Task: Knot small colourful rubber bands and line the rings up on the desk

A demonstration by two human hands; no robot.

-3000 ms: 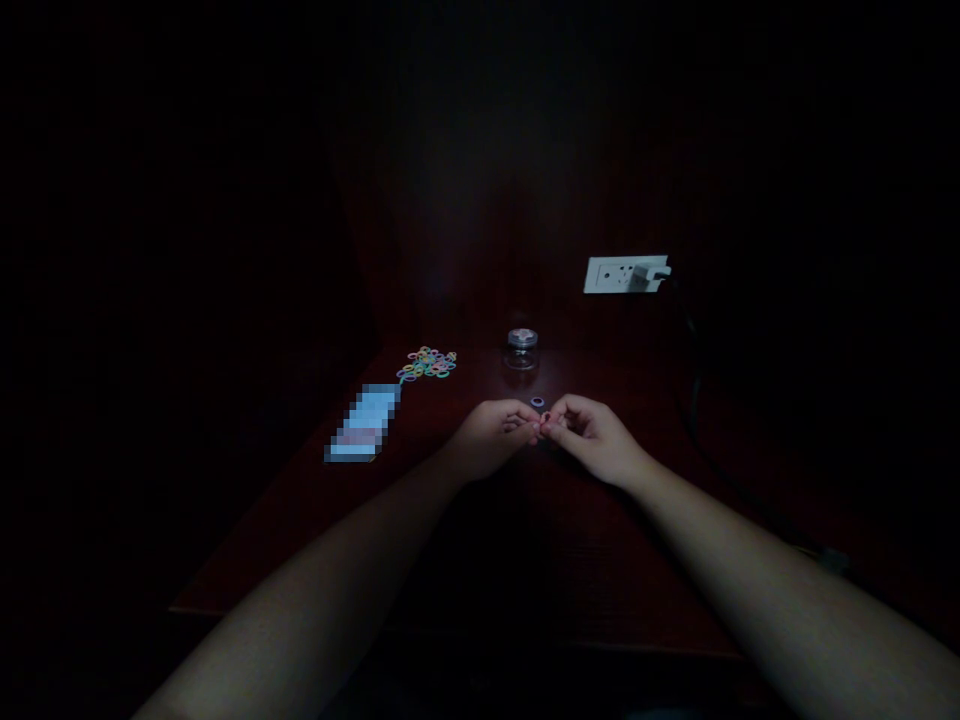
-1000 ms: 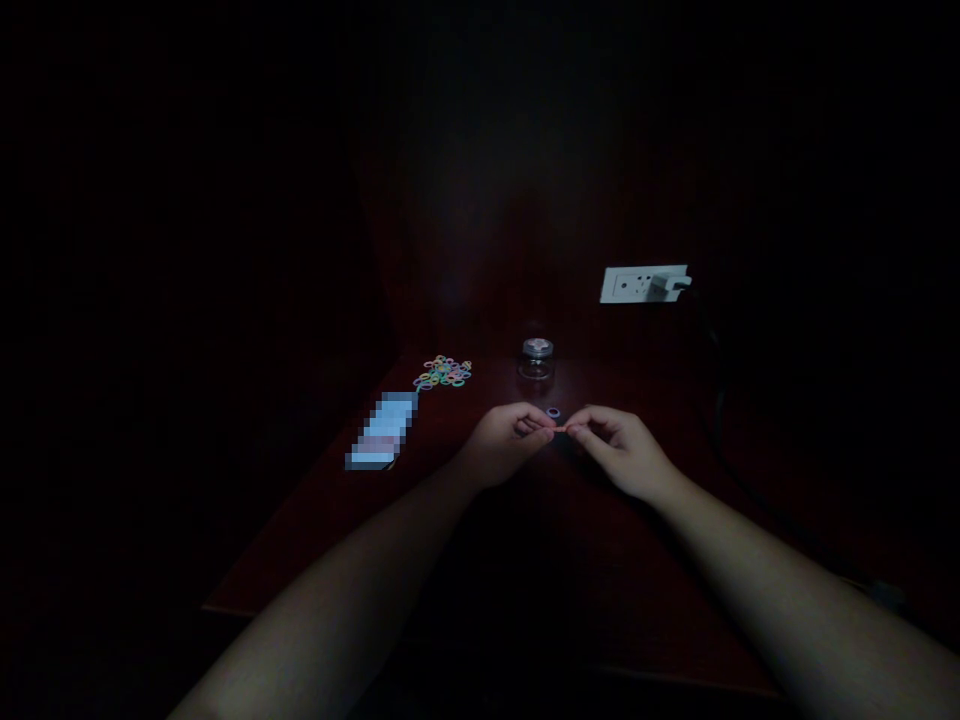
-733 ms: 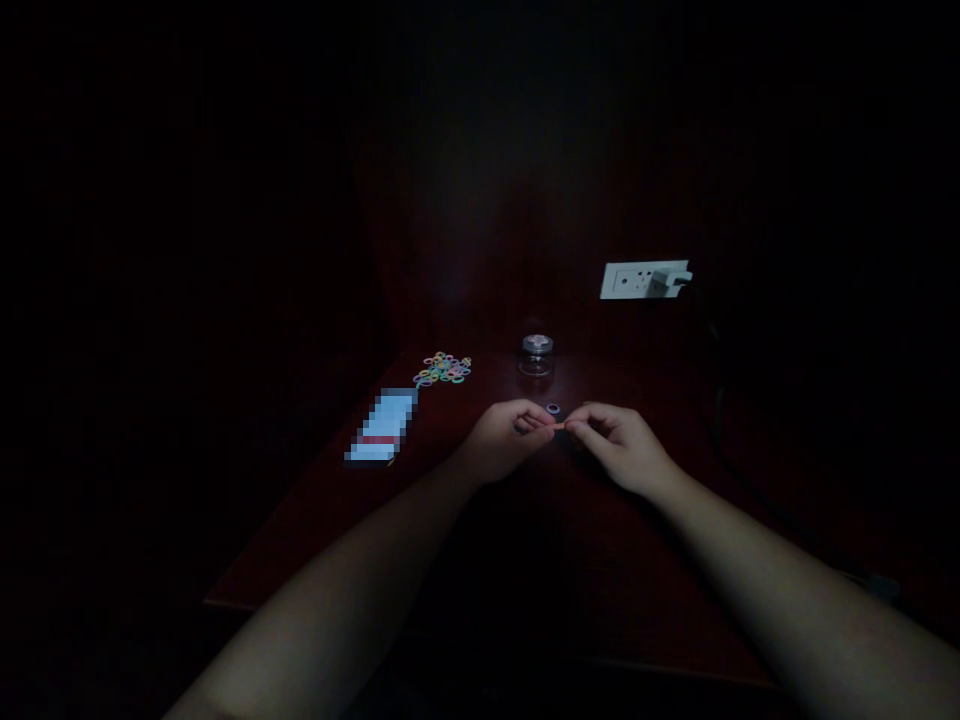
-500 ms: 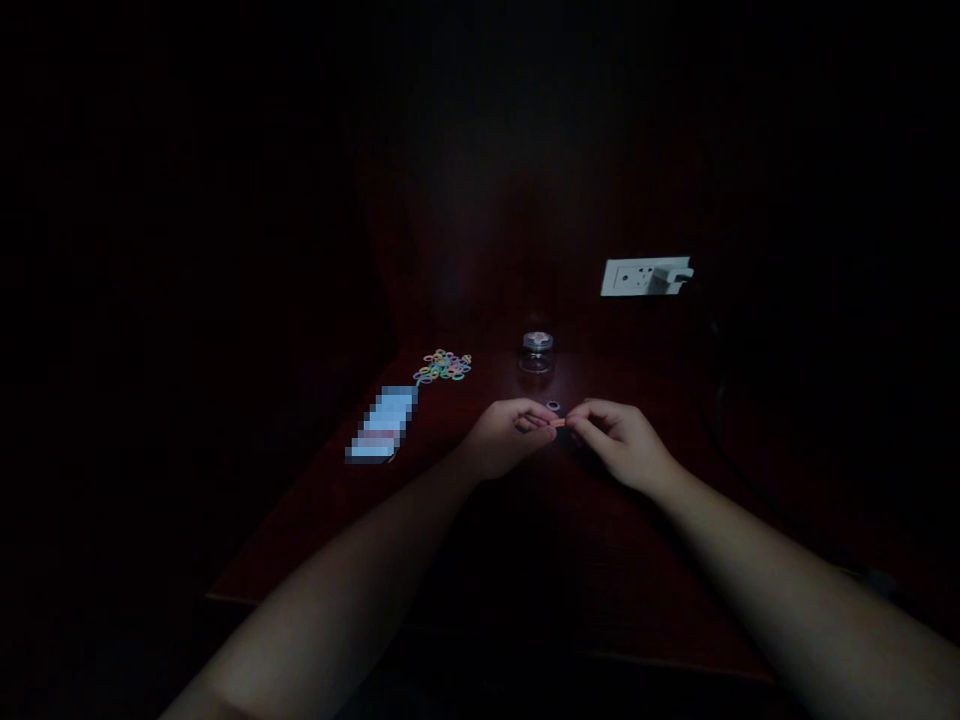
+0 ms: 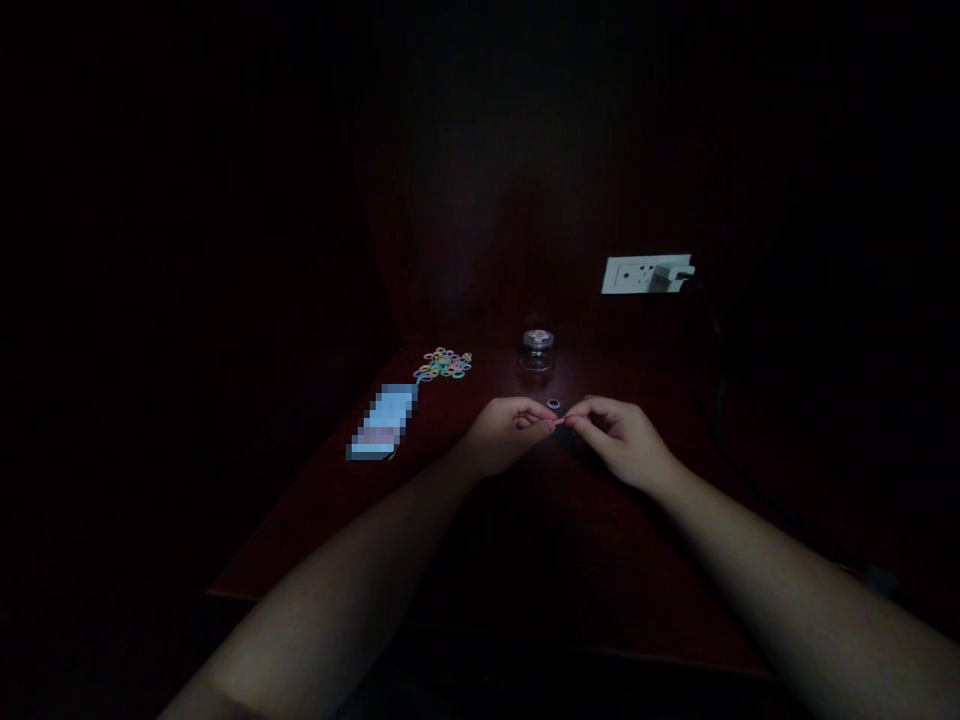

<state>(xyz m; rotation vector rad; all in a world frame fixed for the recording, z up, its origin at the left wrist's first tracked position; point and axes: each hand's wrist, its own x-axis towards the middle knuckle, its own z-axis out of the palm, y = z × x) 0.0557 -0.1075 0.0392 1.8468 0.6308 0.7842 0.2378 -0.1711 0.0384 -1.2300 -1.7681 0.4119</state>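
Observation:
Between my two hands, above the dark red table, is a small orange hair tie (image 5: 559, 421). My left hand (image 5: 510, 432) pinches one end of it between thumb and fingers. The other end is pinched by my right hand (image 5: 616, 436). Much of the band is hidden by the fingertips. Just beyond them a pale purple hair tie (image 5: 553, 404) lies on the table. Farther back stands a clear round jar (image 5: 537, 356) with a patterned lid. Several coloured hair ties (image 5: 448, 364) lie in a pile at the back left.
A phone (image 5: 384, 420) with a lit, blurred screen lies at the left, near the table (image 5: 315, 520) edge. A white wall socket (image 5: 636, 274) holds a plug, and a dark cable (image 5: 720, 400) runs down at the right. The surroundings are very dark.
Both hands keep nearly the same place. The orange hair tie between the fingertips looks thinner now, and the view has shifted very slightly.

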